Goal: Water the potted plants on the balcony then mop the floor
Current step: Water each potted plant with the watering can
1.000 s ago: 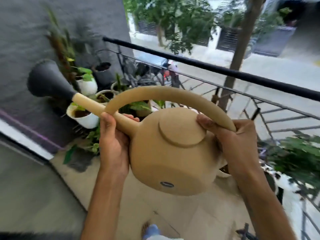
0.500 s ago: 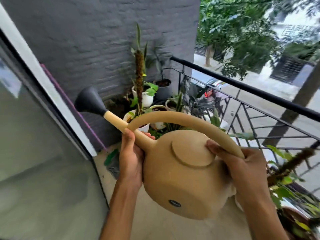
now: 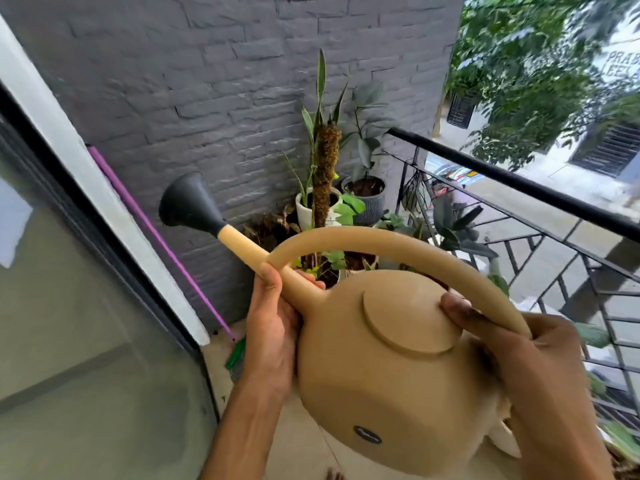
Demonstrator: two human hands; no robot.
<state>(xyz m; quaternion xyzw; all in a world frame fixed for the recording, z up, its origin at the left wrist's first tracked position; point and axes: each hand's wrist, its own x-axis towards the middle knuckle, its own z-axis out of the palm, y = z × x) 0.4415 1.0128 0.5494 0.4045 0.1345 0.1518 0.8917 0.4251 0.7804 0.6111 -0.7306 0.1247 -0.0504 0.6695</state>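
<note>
Potted plants [image 3: 332, 202] crowd wall [image 3: 214, 81]; railing [image 3: 519, 181] right

white pot [image 3: 504, 441] behind can, wall sign [image 3: 623, 65] cropped

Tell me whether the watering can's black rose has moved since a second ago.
Yes. The black rose was level with the white pot by the brick wall; it now sits left of it, against the wall.

View swings left across the balcony, so the grey brick wall [image 3: 214, 84] now fills most of the shot and the glass door [image 3: 79, 341] comes in on the left. The watering can [image 3: 391, 368] sits lower and more to the right, its black rose [image 3: 188, 206] now pointing at the wall instead of over the white pots [image 3: 308, 209].
</note>
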